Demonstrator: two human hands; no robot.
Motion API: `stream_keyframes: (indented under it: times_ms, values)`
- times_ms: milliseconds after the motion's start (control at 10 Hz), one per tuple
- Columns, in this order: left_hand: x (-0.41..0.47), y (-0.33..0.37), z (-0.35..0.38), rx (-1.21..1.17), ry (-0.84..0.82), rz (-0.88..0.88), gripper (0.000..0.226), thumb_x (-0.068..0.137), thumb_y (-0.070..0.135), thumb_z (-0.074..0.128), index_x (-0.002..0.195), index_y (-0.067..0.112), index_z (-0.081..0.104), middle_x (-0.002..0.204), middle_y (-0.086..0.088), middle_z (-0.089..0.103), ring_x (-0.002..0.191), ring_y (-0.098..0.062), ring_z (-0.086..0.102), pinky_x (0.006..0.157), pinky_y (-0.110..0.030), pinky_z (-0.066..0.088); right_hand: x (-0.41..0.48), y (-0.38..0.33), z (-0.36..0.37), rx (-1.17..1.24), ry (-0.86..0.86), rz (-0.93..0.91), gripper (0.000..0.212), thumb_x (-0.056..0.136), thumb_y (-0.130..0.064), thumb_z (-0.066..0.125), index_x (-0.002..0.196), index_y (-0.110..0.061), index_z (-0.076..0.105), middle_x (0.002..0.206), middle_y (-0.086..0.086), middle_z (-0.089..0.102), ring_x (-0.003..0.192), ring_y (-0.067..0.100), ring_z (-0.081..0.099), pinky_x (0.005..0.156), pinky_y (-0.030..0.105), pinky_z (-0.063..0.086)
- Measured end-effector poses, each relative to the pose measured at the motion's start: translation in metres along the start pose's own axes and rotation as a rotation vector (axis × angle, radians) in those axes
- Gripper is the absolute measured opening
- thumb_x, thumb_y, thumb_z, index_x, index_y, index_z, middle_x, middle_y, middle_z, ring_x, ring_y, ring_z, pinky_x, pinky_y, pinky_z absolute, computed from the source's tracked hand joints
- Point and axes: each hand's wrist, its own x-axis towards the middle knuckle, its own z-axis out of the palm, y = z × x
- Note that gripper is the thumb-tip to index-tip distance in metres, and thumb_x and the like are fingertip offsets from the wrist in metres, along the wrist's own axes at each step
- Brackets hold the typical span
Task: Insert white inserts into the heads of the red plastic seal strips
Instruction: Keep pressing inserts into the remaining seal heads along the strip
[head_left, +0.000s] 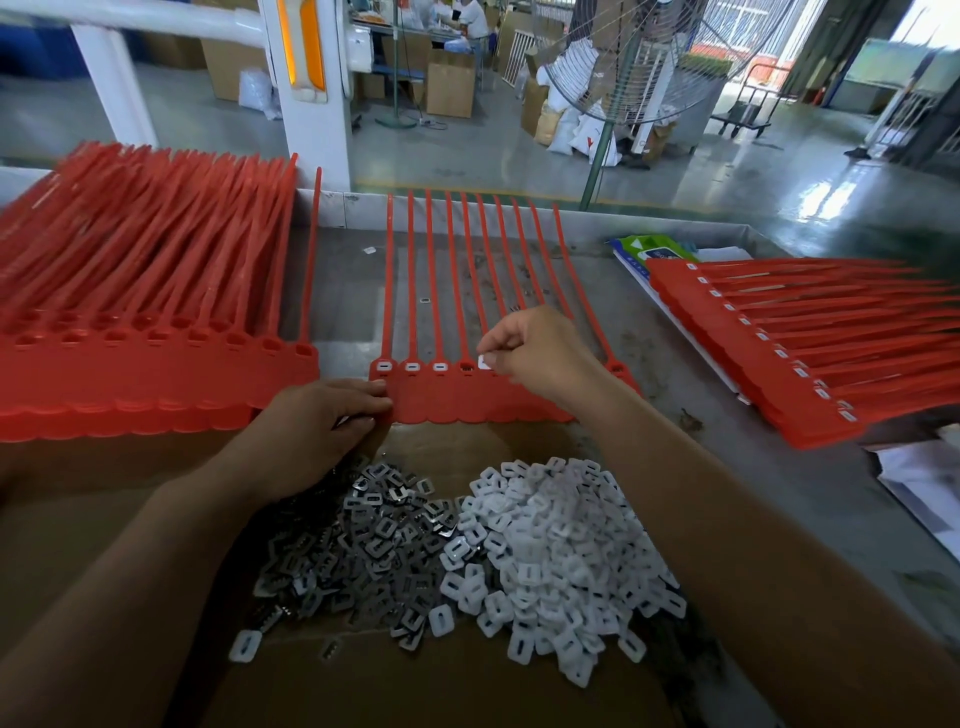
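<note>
Closest to me, the loose heap of white square plastic inserts (550, 561) sits on the brown cardboard sheet (104, 519), touching a heap of grey metal clips (363, 525). Just past that, the left hand (322, 421) has its fingers curled onto the left edge of the joined row of red plastic seal strips (467, 400), which lies flat on the grey desk (701, 415). The right hand (530, 353) is pinching a single white insert (484, 362) right over the fifth head. The first three heads are filled, and the fourth head (466, 366) still looks open, so I'd go back for that one. Tip for this step: keep the left hand pinning the row so it can't slide, square the insert to the pocket, then press straight down until it's flush. The strips' long axis runs away from me, with the heads nearest and the thin tails pointing at the far desk edge, fanning slightly right.
</note>
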Motion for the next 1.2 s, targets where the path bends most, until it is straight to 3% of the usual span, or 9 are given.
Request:
stream_keyframes:
  times_ms: [100,300,500,700,900,1000,1100,1200]
  values:
    - [-0.001,0.000,0.000,-0.005,-0.003,0.016,0.031,0.088,0.008,0.054,0.118,0.013,0.060,0.133,0.004,0.050,0.116,0.002,0.039,0.100,-0.012,0.022,0.010,0.000,0.008,-0.016,0.023,0.023,0.014,0.086,-0.005,0.060,0.097,-0.005,0.069,0.100,0.011,0.069,0.076,0.009,0.055,0.078,0.026,0.048]
    - [-0.001,-0.001,0.000,-0.024,0.000,0.022,0.031,0.087,0.005,0.054,0.117,0.012,0.060,0.132,0.002,0.051,0.118,-0.001,0.039,0.103,-0.017,0.024,0.021,0.005,0.020,-0.041,0.015,0.069,0.014,0.088,-0.009,0.059,0.098,-0.008,0.069,0.105,0.008,0.068,0.092,0.014,0.060,0.078,0.023,0.046]
    - [0.001,-0.002,0.001,-0.008,0.001,0.029,0.032,0.087,0.005,0.055,0.117,0.012,0.061,0.132,0.003,0.051,0.116,0.003,0.036,0.100,-0.011,0.020,0.023,0.009,0.027,-0.054,0.003,0.079,0.014,0.087,-0.011,0.060,0.098,-0.010,0.069,0.107,0.006,0.067,0.095,0.014,0.059,0.080,0.024,0.045]
    - [-0.001,-0.003,0.000,-0.012,0.003,0.027,0.032,0.087,0.005,0.054,0.117,0.012,0.061,0.132,0.004,0.051,0.117,0.002,0.037,0.101,-0.012,0.021,0.024,0.009,0.030,-0.108,-0.002,0.060,0.009,0.087,-0.013,0.061,0.092,-0.012,0.068,0.107,0.003,0.067,0.083,0.006,0.051,0.074,0.023,0.040]
    - [0.000,-0.004,0.002,-0.011,0.004,0.026,0.031,0.087,0.005,0.055,0.117,0.012,0.061,0.132,0.003,0.051,0.118,0.000,0.039,0.103,-0.016,0.023,0.027,0.007,0.031,-0.157,-0.004,0.087,0.009,0.087,-0.013,0.061,0.090,-0.015,0.069,0.110,0.002,0.066,0.098,0.014,0.059,0.071,0.023,0.040]
    - [0.001,-0.005,0.002,-0.015,0.010,0.029,0.031,0.087,0.004,0.055,0.116,0.012,0.062,0.131,0.003,0.052,0.118,-0.001,0.040,0.102,-0.016,0.024,0.028,0.006,0.030,-0.167,0.026,0.095,0.022,0.084,-0.011,0.064,0.068,-0.025,0.059,0.108,0.002,0.066,0.091,0.012,0.057,0.063,0.020,0.038]
    - [0.000,-0.006,0.003,-0.018,0.014,0.029,0.031,0.086,0.004,0.056,0.116,0.012,0.062,0.131,0.003,0.052,0.118,-0.001,0.040,0.102,-0.017,0.024,0.032,0.005,0.029,-0.178,0.021,0.122,0.022,0.084,-0.011,0.064,0.067,-0.023,0.057,0.105,0.002,0.065,0.080,0.010,0.057,0.050,0.015,0.030]
    - [0.001,-0.005,0.003,-0.024,0.012,0.018,0.031,0.087,0.005,0.055,0.116,0.013,0.062,0.131,0.003,0.052,0.119,-0.001,0.039,0.103,-0.018,0.023,0.039,0.005,0.030,-0.181,-0.002,0.188,0.001,0.086,-0.012,0.062,0.086,-0.014,0.062,0.103,0.002,0.063,0.063,0.003,0.045,0.049,0.018,0.029]
